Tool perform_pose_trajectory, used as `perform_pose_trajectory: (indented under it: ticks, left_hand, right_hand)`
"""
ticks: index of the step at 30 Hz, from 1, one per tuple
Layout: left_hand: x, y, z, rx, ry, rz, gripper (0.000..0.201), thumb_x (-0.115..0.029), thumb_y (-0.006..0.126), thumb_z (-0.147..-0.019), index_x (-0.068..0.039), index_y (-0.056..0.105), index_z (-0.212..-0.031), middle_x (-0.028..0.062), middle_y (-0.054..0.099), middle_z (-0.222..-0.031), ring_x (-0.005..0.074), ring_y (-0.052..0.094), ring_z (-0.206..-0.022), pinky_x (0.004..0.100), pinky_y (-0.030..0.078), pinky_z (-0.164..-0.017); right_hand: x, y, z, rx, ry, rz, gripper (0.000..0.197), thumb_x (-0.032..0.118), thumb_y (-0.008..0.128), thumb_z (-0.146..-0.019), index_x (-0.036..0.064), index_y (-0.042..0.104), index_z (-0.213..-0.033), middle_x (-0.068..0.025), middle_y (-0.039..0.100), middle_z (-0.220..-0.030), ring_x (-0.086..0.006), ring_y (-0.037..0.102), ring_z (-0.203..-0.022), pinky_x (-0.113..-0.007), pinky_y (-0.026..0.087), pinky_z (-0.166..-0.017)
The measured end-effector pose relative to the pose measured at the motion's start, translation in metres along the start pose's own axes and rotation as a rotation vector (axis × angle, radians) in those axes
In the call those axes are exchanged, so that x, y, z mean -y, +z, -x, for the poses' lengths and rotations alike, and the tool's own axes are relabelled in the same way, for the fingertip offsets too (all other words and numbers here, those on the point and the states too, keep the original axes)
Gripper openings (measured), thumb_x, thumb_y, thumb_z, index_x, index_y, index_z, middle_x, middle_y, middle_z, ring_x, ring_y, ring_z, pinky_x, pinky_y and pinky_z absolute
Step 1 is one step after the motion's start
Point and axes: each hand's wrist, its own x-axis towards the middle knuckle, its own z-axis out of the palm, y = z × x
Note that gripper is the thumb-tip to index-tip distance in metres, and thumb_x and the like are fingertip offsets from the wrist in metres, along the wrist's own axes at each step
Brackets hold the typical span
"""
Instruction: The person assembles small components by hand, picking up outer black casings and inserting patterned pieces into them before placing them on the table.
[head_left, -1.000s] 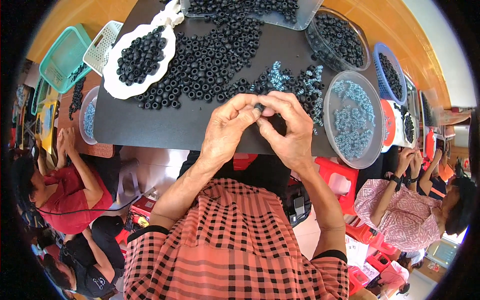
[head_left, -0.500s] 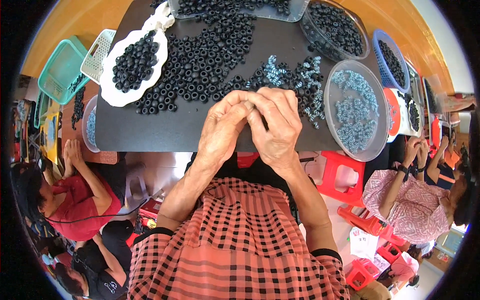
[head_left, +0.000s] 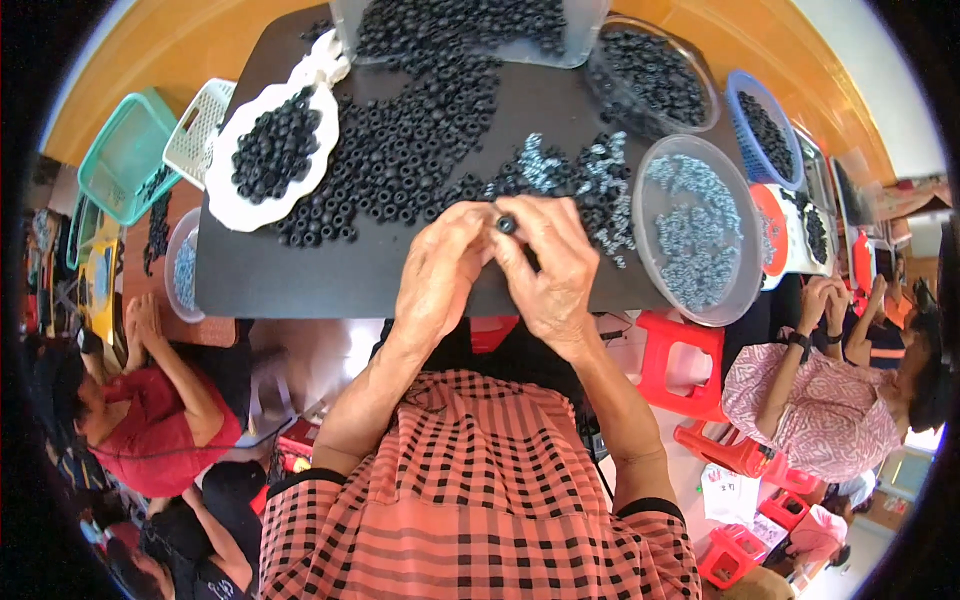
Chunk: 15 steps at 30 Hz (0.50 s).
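Observation:
My left hand (head_left: pixel 440 265) and my right hand (head_left: pixel 550 270) meet fingertip to fingertip above the near part of the dark table. A small round black part (head_left: pixel 507 224) with a hole in its end is pinched in my right fingers. Closed beside it, my left thumb and fingers touch the right ones; what they hold is hidden. Beyond my hands spreads a pile of black ring-shaped parts (head_left: pixel 385 165). Small light-blue coils (head_left: pixel 540 165) lie mixed with black pieces just past my right hand. More such coils fill a clear round tub at the right.
The clear tub (head_left: pixel 655 290) stands by the table's right edge. Behind it is a clear bowl (head_left: pixel 712 105) of black parts, with a blue basket (head_left: pixel 740 90) beyond. A white scalloped plate (head_left: pixel 235 205) sits left; a clear bin (head_left: pixel 590 35) is at the back. People sit on both sides.
The black part now shows between my fingertips, where it was hidden before. My fingers have shifted slightly. The whole view has tilted, so the table sits lower in the picture.

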Motion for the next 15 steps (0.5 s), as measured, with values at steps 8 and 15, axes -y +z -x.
perform_pose_trajectory:
  ticks: [8,15]
  left_hand:
    - [0.006,-0.008,0.003,0.057,0.081,-0.061,0.024,-0.021,0.046,-0.098,0.000,0.055,-0.105,0.0094,0.063,-0.092,0.0165,0.059,-0.092,0.0336,0.045,-0.088]
    - [0.010,-0.004,-0.002,0.140,0.049,-0.182,0.023,-0.019,0.045,-0.098,0.000,0.054,-0.106,0.0133,0.066,-0.085,0.0224,0.059,-0.099,0.0375,0.043,-0.095]
  right_hand:
    - [0.000,-0.035,-0.019,0.075,-0.094,0.068,0.019,0.000,0.068,-0.073,0.0013,0.065,-0.092,-0.0115,0.064,-0.086,-0.0244,0.059,-0.075,-0.033,0.048,-0.067]
    - [-0.119,-0.120,-0.129,-0.017,-0.021,0.591,0.023,0.020,0.068,-0.080,0.0060,0.068,-0.098,-0.0118,0.067,-0.087,-0.0266,0.061,-0.077,-0.038,0.047,-0.071]
